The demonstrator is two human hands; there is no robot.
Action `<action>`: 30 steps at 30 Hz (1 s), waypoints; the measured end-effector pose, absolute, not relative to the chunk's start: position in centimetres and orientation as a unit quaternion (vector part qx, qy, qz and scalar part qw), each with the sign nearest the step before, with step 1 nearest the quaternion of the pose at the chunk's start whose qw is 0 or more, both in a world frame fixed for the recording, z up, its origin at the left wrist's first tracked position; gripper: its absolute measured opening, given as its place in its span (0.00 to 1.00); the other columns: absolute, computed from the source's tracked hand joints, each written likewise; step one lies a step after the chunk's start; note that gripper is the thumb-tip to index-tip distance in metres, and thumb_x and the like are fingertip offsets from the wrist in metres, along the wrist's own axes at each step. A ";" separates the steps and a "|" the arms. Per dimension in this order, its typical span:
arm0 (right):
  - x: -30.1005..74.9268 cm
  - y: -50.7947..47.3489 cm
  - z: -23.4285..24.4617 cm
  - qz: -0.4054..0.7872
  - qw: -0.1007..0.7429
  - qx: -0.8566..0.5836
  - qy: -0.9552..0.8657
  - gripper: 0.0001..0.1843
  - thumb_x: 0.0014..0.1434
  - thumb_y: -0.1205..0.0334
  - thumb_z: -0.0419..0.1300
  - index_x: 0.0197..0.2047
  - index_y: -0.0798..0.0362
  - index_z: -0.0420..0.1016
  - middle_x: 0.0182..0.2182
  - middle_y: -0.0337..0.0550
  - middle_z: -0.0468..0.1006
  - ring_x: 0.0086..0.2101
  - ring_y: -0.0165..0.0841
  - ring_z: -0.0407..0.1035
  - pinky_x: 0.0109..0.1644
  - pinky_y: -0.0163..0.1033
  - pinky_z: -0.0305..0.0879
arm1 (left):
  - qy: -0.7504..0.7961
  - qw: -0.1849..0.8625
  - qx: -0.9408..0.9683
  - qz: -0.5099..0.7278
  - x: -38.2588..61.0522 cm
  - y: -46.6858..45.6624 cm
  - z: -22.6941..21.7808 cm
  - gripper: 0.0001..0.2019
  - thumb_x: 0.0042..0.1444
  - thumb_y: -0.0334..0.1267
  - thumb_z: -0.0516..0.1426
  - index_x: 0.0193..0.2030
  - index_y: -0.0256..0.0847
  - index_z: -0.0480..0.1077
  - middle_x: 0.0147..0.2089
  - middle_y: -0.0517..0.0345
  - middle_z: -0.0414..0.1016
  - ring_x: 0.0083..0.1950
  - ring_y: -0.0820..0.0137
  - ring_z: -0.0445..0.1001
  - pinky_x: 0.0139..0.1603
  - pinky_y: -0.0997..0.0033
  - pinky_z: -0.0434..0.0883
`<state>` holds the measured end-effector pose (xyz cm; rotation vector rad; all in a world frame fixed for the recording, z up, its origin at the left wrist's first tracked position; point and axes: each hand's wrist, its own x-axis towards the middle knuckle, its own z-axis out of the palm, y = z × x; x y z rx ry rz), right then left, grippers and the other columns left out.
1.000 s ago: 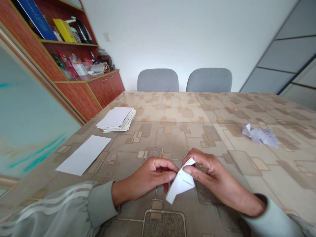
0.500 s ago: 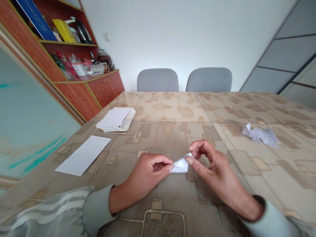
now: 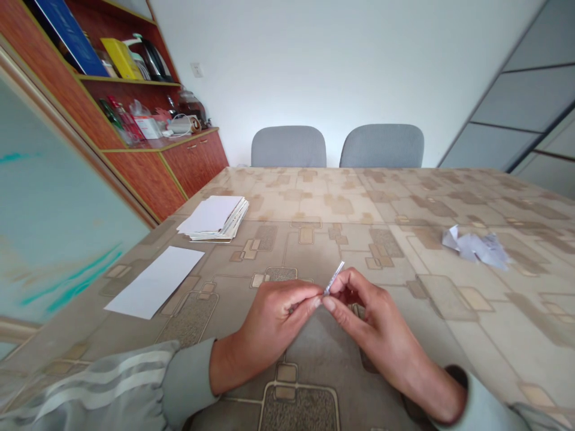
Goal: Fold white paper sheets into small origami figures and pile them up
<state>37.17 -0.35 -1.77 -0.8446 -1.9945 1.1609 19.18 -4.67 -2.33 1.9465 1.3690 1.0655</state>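
A small folded piece of white paper [image 3: 334, 277] is pinched between my two hands above the table. Its narrow edge faces me and slants up to the right, while its lower end is hidden by fingertips. My left hand [image 3: 281, 314] is closed, thumb and forefinger pressed on the paper's lower end. From the other side my right hand [image 3: 371, 320] grips it between thumb and bent fingers, and the fingertips of both hands nearly touch. To the left lies a flat white sheet of paper [image 3: 155, 282], apart from both hands.
Behind the sheet sits a stack of white paper [image 3: 213, 218]. Several folded paper pieces [image 3: 476, 246] lie at the right of the patterned table [image 3: 314, 197]. Two grey chairs [image 3: 288, 146] stand at the far edge. A wooden cabinet [image 3: 166, 167] with kitchen items is at the left.
My right hand has moved left and inward, close to my left hand. The folded paper has turned from showing its flat face to showing its thin edge. Both hands still hold it.
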 end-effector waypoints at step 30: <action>37.1 -0.3 -2.2 0.444 0.293 -0.380 -0.757 0.09 0.61 0.53 0.55 0.37 0.50 0.62 0.23 0.33 0.65 0.25 0.29 0.61 0.28 0.35 0.58 | 0.503 0.422 0.633 0.411 19.6 -3.9 -3.3 0.12 0.58 0.37 0.55 0.32 0.33 0.77 0.23 0.59 0.71 0.22 0.76 0.67 0.24 0.79 0.64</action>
